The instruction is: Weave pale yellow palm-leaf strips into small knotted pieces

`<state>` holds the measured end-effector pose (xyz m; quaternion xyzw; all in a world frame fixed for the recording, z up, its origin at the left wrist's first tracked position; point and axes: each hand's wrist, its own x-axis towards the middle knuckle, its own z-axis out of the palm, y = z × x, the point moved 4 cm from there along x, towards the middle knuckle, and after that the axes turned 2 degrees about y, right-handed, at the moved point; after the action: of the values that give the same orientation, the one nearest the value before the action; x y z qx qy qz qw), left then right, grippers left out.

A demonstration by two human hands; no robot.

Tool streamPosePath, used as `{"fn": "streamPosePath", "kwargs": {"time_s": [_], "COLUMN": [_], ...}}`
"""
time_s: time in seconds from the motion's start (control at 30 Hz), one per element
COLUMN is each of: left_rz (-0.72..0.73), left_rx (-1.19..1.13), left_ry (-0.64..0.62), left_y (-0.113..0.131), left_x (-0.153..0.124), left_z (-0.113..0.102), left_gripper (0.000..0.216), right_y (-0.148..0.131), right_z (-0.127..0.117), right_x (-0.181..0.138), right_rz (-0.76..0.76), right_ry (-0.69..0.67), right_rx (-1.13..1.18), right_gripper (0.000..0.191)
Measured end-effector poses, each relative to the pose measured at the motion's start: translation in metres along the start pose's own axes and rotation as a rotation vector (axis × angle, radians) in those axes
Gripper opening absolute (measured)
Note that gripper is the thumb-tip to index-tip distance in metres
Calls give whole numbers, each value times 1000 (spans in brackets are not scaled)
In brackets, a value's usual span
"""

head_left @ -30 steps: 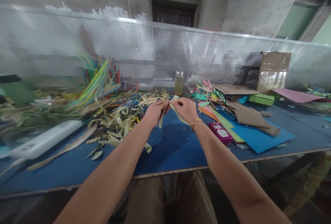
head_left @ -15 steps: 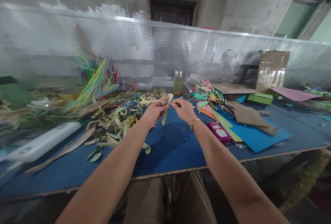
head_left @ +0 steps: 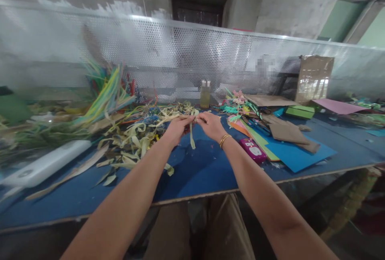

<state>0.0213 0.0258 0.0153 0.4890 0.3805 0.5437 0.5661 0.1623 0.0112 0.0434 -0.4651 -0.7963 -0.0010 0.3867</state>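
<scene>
A pale, dried leaf strip hangs between my hands over the blue table. My left hand pinches it from the left, thumb and fingers pressed together. From the right, the bent fingers of my right hand close on the same strip near its top, almost touching the left fingertips. A bracelet circles my right wrist. The strip's upper part is small and partly hidden by my fingers. Beside my left forearm lies a heap of similar curled pale strips.
A white power strip and bundled coloured strands are at left. A lidded glass bottle stands at the back. Rightward lie a purple box-like device, blue paper and brown cardboard. A perforated metal screen runs behind.
The view has shifted slightly. The strip's loose end now hangs straighter below my hands, and the fingers of both hands have moved a little while keeping their pinch.
</scene>
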Motion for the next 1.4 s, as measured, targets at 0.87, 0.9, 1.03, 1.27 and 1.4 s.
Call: {"fn": "streamPosePath", "kwargs": {"time_s": [0.87, 0.9, 1.03, 1.27, 1.4], "left_rz": [8, 7, 17, 102, 126], "left_rx": [-129, -130, -122, -52, -51], "left_ry": [42, 40, 39, 68, 66], "left_y": [-7, -6, -4, -9, -14], "left_x": [8, 8, 6, 7, 9], "left_z": [-6, -6, -5, -1, 1], "left_gripper": [24, 24, 22, 18, 21], "right_y": [0, -1, -2, -10, -7], "right_z": [-4, -4, -5, -4, 1], "right_x": [-3, -3, -3, -2, -1], "right_rz": [-13, -31, -55, -152, -127], "right_ry": [108, 108, 106, 113, 105], "right_rx": [111, 110, 60, -199, -255], "right_gripper": [9, 9, 12, 14, 15]}}
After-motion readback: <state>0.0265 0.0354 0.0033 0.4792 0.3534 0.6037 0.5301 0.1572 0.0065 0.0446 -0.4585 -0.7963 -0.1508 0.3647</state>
